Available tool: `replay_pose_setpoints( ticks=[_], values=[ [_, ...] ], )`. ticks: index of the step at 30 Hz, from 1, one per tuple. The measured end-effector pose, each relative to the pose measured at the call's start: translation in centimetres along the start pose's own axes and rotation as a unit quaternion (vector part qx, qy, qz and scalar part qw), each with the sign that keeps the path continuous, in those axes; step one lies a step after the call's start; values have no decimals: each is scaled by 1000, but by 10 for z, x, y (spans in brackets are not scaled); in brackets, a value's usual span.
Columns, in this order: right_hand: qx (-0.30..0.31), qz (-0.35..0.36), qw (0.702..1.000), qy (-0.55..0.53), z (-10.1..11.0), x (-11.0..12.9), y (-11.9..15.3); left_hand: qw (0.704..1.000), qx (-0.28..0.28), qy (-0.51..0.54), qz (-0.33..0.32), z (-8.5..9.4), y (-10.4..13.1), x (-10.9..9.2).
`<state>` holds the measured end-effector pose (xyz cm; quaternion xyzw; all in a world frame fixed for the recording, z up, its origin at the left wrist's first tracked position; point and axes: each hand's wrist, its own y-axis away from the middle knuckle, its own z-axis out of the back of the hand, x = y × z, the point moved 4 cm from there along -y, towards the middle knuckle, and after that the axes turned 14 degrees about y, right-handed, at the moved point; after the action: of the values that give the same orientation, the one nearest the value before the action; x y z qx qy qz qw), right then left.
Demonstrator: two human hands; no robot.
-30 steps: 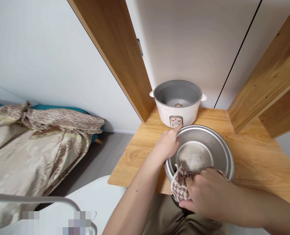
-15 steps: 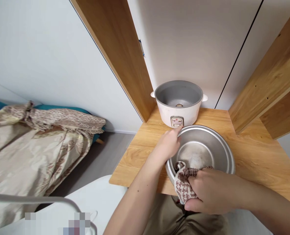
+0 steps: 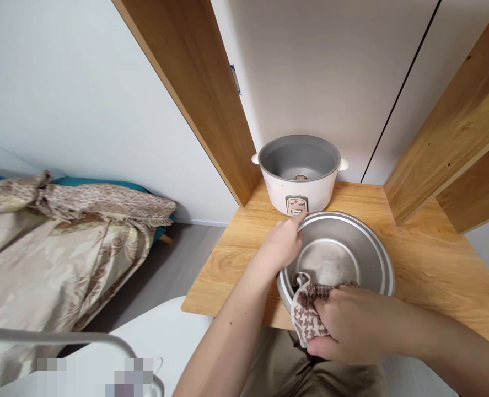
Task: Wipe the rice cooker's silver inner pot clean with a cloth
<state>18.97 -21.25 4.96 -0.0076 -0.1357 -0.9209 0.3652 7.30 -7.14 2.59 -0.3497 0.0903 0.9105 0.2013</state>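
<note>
A round silver metal pan [image 3: 329, 242] with a broad rim lies inside up on the wooden table; I cannot tell whether it is a cooker's pot or its lid. My left hand [image 3: 283, 242] grips its left rim, index finger stretched along the edge and the other fingers curled. Bunched in my right hand [image 3: 347, 325] is a brown-and-white houndstooth cloth [image 3: 308, 320], pressed against the pan's near side, part of it hanging over the rim. Just behind the pan stands a white rice cooker body [image 3: 279, 190], lidless, its grey inside and heating plate showing.
The wooden table [image 3: 426, 270] backs onto a pale wall, between a wooden post [image 3: 194, 82] and slanted wooden beams [image 3: 446, 121]. To the left are a patterned cloth-covered bed or couch [image 3: 82, 242] and, nearer, a white surface [image 3: 165, 336] with a grey curved tube [image 3: 62, 336].
The view has shifted very slightly. Both hands, the cloth and the pan keep nearly the same places relative to each other.
</note>
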Motion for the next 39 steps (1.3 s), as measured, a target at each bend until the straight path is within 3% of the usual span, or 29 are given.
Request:
replay_pose_setpoints(
  ticks=[4, 9, 18, 22, 26, 29, 35, 39],
  values=[
    [5, 8, 998, 64, -6, 3, 0, 1000, 0, 0, 4, 1, 1, -1],
    [-34, 23, 988, 146, -13, 15, 2, 1000, 2, 8, 2, 2, 1, -2],
    [5, 22, 1000, -9, 2, -1, 0, 1000, -1, 1, 4, 2, 2, -3],
    [3, 21, 997, 81, -7, 4, 0, 1000, 0, 3, -1, 2, 2, -2],
    [-38, 33, 988, 148, -13, 16, 2, 1000, -1, 0, -2, 2, 1, -2],
    [-38, 29, 989, 140, -11, 15, 2, 1000, -1, -1, -6, 2, 1, -2],
    [6, 42, 999, 0, -2, -4, -1, 1000, -1, -8, 3, 1, 1, -1],
    [-1, 37, 996, 79, -7, 1, 0, 1000, -1, -3, 2, 1, 1, 0]
  ],
)
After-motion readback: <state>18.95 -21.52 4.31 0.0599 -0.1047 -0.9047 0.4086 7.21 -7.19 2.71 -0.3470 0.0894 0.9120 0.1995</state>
